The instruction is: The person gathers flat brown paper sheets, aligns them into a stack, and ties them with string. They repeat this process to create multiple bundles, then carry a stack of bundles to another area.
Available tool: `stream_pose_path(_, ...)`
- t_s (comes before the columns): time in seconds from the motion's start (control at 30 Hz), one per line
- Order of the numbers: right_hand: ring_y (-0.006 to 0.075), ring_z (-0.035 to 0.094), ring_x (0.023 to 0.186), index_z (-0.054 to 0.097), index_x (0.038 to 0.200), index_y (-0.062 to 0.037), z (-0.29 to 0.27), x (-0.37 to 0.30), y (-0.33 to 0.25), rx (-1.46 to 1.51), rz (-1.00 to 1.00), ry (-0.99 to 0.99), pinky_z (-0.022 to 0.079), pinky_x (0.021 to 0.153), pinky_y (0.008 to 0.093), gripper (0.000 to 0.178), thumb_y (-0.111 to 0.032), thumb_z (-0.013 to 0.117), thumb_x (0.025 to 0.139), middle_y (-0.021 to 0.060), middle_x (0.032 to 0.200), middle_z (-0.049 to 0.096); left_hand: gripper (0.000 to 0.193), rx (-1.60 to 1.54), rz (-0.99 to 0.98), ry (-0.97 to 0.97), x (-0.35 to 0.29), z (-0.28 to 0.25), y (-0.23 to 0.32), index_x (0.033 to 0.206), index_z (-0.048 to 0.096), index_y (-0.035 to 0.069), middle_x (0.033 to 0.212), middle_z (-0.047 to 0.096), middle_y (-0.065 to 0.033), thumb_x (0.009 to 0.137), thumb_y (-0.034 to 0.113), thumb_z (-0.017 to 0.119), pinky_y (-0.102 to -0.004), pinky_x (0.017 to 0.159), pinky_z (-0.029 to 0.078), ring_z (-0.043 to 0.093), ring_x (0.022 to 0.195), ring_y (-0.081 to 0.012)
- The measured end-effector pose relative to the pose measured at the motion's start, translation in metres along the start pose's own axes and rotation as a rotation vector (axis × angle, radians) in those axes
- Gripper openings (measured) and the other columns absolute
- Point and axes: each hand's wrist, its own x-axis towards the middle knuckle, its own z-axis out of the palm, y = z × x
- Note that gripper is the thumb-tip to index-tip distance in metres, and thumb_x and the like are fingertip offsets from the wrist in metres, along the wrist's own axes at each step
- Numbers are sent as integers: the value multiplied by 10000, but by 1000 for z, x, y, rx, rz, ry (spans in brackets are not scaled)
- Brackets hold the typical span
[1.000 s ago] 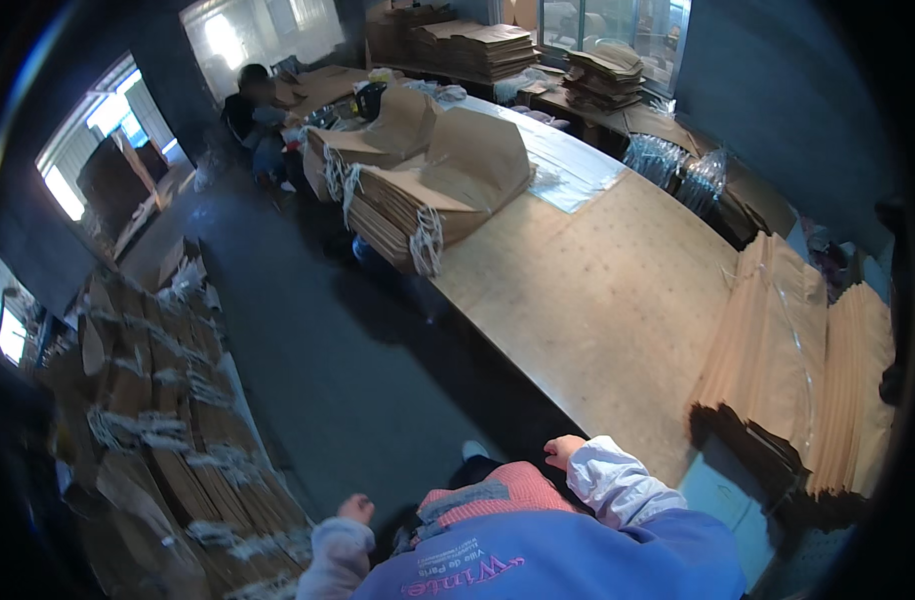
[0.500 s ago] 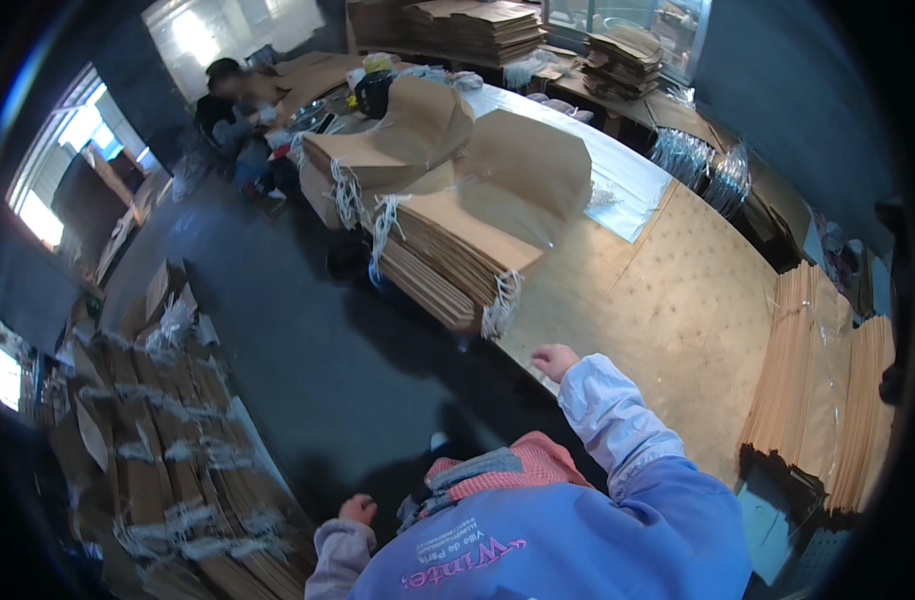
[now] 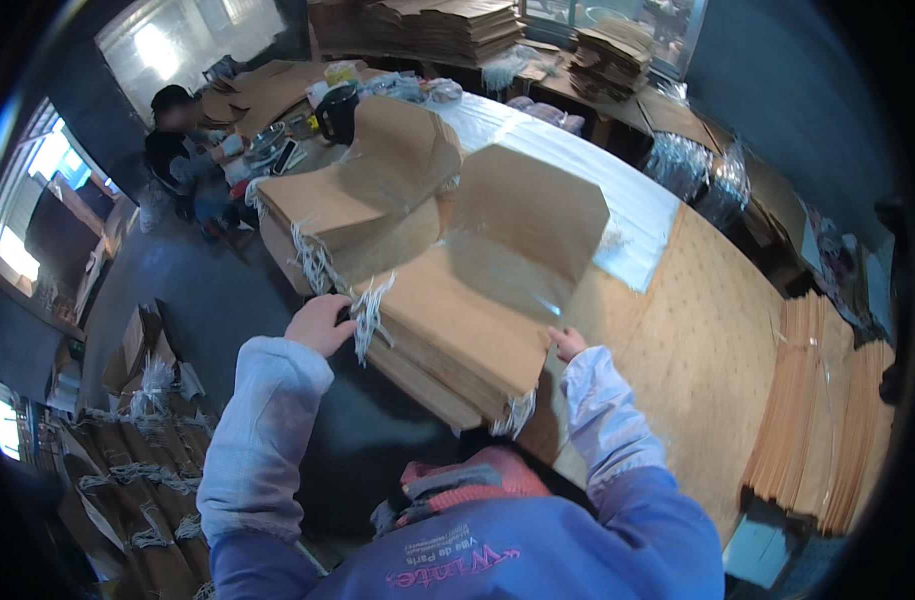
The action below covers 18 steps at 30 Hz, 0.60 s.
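A thick stack of brown paper bags (image 3: 458,310) with white string handles (image 3: 373,317) lies at the table's near edge, its far part bent upward. My left hand (image 3: 321,323) is at the stack's left corner beside the handles, thumb and forefinger apart with a gap between them. At the right edge is my right hand (image 3: 568,343), its forefinger reaching to the top bag and the other fingers partly curled. Neither hand visibly closes around the stack. A second bent stack of bags (image 3: 328,195) lies just beyond to the left.
Upright bundles of brown paper (image 3: 803,390) stand on the wooden table (image 3: 678,370) at the right. More bags with strings (image 3: 148,490) are piled at the lower left. A person (image 3: 183,150) sits at the far left end near a black jug (image 3: 338,113).
My left hand has come up from beside my body to the stack's left corner. My right hand has moved up to its right edge. The near stack now appears larger and closer.
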Motion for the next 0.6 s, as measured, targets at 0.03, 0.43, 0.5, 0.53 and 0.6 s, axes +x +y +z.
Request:
stream_pose_path(0.03,256,638,922,511,1308,49,8,19,-9,-81,16,70,549,733,350,730,-481,698,842,188,1141,629,485,-19,-2,-164,34,-2,7,1187,628,41,1165,640,-193,790,309,705,-422,958,459,592,1105,-361)
stream_pose_path(0.43,106,498,537,587,803,-26,48,64,17,611,316,70,366,453,300,343,-315,768,841,39,669,584,1088,91,-348,-676,305,212,-53,1410,385,-18,1323,556,-237,649,650,781,-426,1072,389,515,1256,-374)
stream_pose_path(0.5,109,497,537,579,881,-7,48,61,16,691,354,121,367,451,301,372,-313,783,829,41,689,590,1107,11,-477,-682,321,241,-66,1413,382,-17,1330,551,-237,631,650,794,-428,1069,394,512,1259,-374)
stream_pose_path(0.53,106,491,540,571,915,-4,49,60,14,664,306,157,367,458,294,389,-313,788,824,34,697,586,1103,-99,-485,-585,325,250,-73,1391,402,-25,1274,601,-206,611,628,826,-406,1044,423,555,1215,-336)
stream_pose_path(0.6,101,479,547,555,983,3,50,58,10,613,233,185,366,472,282,433,-312,800,815,21,712,578,972,-317,-518,-643,332,262,-83,1338,472,-18,1220,637,-166,646,554,845,-382,997,462,608,1134,-288)
